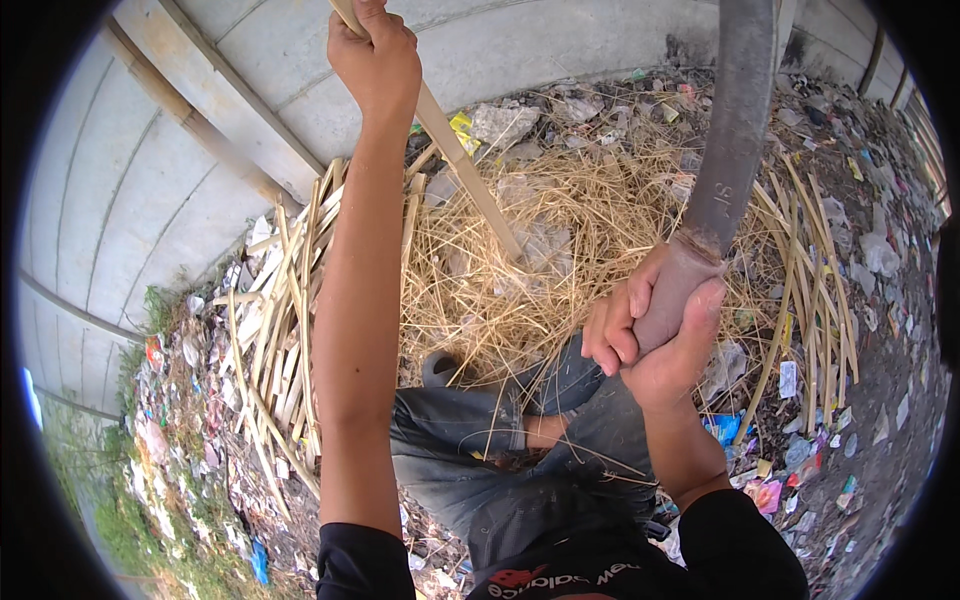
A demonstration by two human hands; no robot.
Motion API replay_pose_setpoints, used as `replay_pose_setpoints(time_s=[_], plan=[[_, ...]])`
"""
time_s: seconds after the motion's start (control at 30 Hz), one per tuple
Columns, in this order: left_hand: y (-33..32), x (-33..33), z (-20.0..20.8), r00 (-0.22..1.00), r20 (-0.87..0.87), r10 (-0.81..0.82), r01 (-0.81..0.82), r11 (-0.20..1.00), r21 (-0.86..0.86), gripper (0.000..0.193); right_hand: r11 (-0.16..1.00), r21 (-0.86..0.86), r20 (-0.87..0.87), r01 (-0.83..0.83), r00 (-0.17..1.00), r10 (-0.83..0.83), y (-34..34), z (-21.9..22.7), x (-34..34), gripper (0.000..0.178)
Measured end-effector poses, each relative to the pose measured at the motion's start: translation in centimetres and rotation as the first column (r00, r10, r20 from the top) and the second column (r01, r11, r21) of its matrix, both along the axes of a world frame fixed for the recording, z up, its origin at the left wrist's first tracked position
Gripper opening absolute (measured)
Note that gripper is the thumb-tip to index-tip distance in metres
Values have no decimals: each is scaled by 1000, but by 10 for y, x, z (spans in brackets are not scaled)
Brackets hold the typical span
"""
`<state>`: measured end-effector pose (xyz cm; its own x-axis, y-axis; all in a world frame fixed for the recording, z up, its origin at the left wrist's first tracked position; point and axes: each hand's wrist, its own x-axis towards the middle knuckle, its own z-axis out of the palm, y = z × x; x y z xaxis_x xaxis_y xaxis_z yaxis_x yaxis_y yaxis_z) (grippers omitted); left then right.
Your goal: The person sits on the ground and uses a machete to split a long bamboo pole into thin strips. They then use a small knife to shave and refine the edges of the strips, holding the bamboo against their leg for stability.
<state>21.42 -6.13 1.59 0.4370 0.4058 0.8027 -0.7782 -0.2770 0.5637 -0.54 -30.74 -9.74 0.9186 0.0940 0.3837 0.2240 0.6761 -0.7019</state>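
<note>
At the top of the head view my left hand (375,60) is closed around the upper part of a pale bamboo strip (465,170). The strip slants down to the right, and its lower end meets a heap of thin shavings (610,210) on the ground. My right hand (660,330) wraps round the thick, dull brown handle of a machete (732,130), held at the right of the heap. Its broad, dark, slightly curved blade points up and runs out of the top edge. A gap separates the blade from the strip.
Split bamboo strips (270,340) lie piled on the left, and more long strips (810,290) lie on the right. Scattered litter (790,440) covers the ground around my bent legs (460,440). A grey panel wall (560,40) and a slanting pole (190,110) stand beyond.
</note>
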Motion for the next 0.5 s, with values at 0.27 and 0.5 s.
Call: replay_pose_setpoints(time_s=[0.27, 0.5], plan=[[-19, 6, -2, 984, -86, 154, -150, 987, 56, 54, 827, -311, -664, -468, 730, 164, -1, -54, -19, 60], [-16, 3, -1, 987, -57, 147, -145, 988, 46, 57, 998, 56, -47, -37, 998, 39, -20, 28, -17, 65]])
